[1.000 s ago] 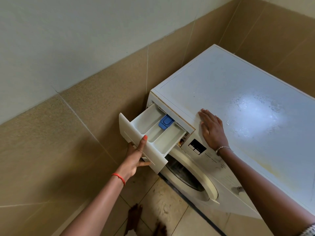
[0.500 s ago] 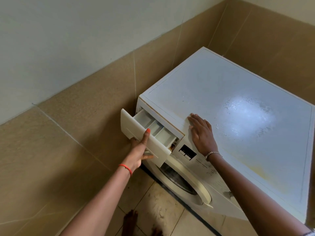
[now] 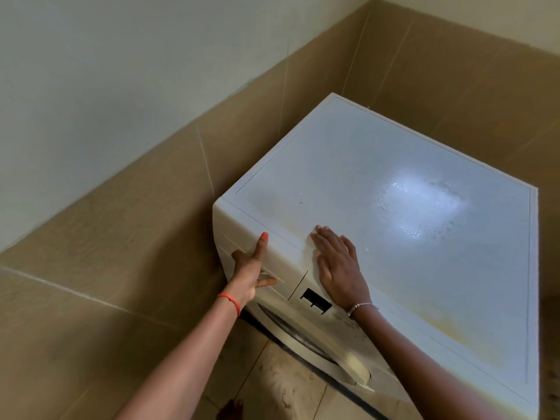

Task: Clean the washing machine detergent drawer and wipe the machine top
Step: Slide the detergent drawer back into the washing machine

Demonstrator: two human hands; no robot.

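**A:** Can you see inside the detergent drawer (image 3: 274,263)?

**B:** No. Its front sits flush in the washing machine (image 3: 394,237), so the compartments are hidden.

**A:** And the left hand (image 3: 250,275) on it?

**B:** Only some fingers show. The others sit behind the hand itself, so I can't tell how they lie.

**A:** What about the display (image 3: 316,301)?

**B:** It's too small to read. The right forearm covers part of the door (image 3: 303,338). The machine's near right corner runs off the bottom edge, and so does a dim foot (image 3: 231,410).
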